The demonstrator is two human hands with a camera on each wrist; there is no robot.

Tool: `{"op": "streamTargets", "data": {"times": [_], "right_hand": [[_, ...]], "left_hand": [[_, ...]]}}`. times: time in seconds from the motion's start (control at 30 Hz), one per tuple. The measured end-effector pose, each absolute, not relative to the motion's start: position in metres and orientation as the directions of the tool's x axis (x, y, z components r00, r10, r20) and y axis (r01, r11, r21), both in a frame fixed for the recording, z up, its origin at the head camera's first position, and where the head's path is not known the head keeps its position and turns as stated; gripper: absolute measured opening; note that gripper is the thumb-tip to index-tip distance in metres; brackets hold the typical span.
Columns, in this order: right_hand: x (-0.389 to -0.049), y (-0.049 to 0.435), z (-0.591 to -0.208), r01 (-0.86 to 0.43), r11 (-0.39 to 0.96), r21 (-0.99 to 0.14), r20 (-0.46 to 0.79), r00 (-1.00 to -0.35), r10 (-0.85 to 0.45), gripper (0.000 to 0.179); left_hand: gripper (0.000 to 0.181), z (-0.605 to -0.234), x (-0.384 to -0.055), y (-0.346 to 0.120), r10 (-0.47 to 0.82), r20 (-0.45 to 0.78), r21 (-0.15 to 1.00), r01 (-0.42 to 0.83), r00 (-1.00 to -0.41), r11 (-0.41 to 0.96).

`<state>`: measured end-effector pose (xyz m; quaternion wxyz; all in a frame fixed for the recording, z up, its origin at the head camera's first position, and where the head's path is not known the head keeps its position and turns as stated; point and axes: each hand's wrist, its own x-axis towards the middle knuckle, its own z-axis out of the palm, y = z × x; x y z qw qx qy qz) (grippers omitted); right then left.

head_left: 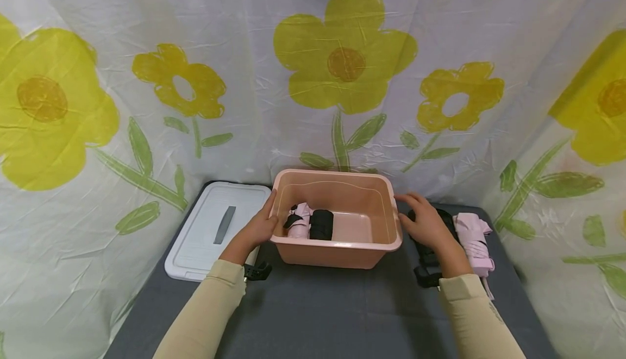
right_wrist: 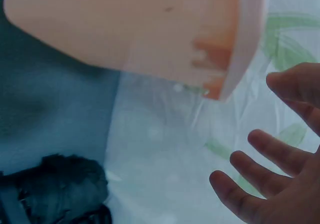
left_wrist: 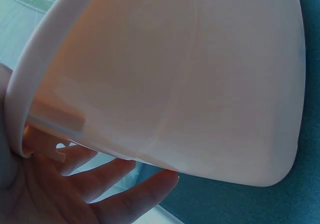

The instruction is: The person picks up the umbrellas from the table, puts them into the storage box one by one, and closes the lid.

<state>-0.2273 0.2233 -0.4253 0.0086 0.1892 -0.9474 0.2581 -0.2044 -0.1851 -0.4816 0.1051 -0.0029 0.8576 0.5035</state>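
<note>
A pink plastic storage bin (head_left: 337, 256) stands in the middle of the dark table. My left hand (head_left: 257, 227) grips its left end at the rim; in the left wrist view the fingers (left_wrist: 135, 199) lie along the outer wall. Beside the right end is my right hand (head_left: 426, 223), and the right wrist view has its spread fingers apart from the rim. Inside the bin, at the left, lie a pink folded umbrella (head_left: 299, 223) with a black part and a black rolled bundle (head_left: 321, 225).
A white lid (head_left: 200, 239) with a grey handle lies left of the bin. To the right are a black folded umbrella (right_wrist: 60, 191), partly behind my right hand, and a pink folded umbrella (head_left: 473, 239). A flowered curtain (head_left: 254, 104) hangs behind the table (head_left: 332, 310).
</note>
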Motion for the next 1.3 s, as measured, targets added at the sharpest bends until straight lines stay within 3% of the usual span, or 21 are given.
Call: {"op": "streamTargets", "data": {"times": [0.7,1.3], "right_hand": [[-0.231,0.252,-0.481,-0.242,0.871,-0.427,0.082,-0.970,-0.229,0.041],[-0.241,0.270,-0.520,-0.016,0.930,-0.367,-0.198,-0.975,-0.095,0.049]], "left_hand": [[0.071,-0.484,-0.205,-0.185,0.091,-0.180,0.863,-0.113,-0.979,0.493],[0.071,-0.479,-0.203,-0.183,0.083,-0.182,0.865,-0.119,-0.980,0.487]]}}
